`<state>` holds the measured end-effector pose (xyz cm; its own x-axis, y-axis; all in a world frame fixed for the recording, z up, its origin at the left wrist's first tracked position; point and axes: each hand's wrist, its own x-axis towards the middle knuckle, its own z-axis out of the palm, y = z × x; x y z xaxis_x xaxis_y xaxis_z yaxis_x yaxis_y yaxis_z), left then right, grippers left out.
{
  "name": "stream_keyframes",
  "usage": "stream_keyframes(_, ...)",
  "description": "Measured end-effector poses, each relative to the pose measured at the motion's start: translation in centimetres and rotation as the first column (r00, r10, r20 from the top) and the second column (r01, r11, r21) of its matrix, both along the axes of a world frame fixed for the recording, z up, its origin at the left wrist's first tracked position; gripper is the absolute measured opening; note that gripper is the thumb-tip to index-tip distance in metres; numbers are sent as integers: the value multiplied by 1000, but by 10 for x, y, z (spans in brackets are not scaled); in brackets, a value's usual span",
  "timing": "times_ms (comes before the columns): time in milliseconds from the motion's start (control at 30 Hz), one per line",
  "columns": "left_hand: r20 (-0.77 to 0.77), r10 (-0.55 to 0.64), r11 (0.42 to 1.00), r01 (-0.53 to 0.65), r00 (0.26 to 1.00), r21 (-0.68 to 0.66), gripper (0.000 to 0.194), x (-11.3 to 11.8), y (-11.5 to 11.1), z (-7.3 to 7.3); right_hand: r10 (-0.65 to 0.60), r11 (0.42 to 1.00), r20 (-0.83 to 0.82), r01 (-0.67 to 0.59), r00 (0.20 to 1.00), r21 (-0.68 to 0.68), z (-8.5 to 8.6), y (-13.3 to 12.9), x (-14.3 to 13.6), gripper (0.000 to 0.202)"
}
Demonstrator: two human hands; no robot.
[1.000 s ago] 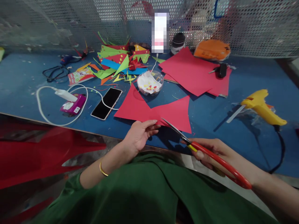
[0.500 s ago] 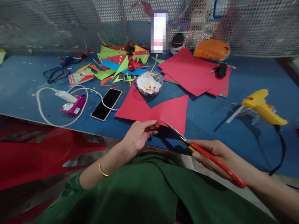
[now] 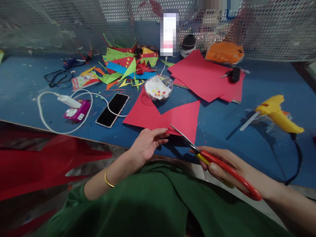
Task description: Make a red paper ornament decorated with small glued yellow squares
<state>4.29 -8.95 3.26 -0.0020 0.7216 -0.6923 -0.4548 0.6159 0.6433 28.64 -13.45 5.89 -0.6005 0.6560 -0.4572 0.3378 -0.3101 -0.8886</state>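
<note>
A red paper sheet with a V-shaped notch in its far edge lies over the blue table's near edge. My left hand pinches its near edge, thumb on top and fingers underneath. In my right hand are scissors with red and yellow handles, their blades pointing away and to the left, over the sheet beside my left fingertips. The lower part of the blades is partly hidden by the paper. A clear bowl with white paper and small colored bits stands at the notch's far side.
Colored paper scraps lie at the back left, more red sheets with a key at the back right. A dark phone and purple socket block with a white cable sit left. A yellow glue gun lies right.
The sheet has shifted slightly right with my left hand. The scissor handles have spread a little, and my right thumb has shifted on them.
</note>
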Motion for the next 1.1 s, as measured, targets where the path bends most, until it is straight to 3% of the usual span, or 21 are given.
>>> stream_keyframes(167,4,-6,1000,6,1000,7,10,0,-1,-1,-34,999,-16,34,999,21,-3,2,-11,41)
stream_keyframes(533,-12,-19,1000,19,1000,-20,18,0,0,0,-104,989,18,105,994,-102,-11,-2,-23,44)
stream_keyframes(733,35,-21,1000,22,999,-13,11,-2,2,1,-109,993,79,112,991,-35,-15,-3,-25,48)
stream_keyframes(867,104,49,999,-51,993,11,7,-2,3,1,-110,994,81,111,991,-1,-16,-4,-23,47)
stream_keyframes(1100,36,118,993,-118,992,3,7,3,2,0,-124,992,2,124,992,38,-11,-7,-23,42)
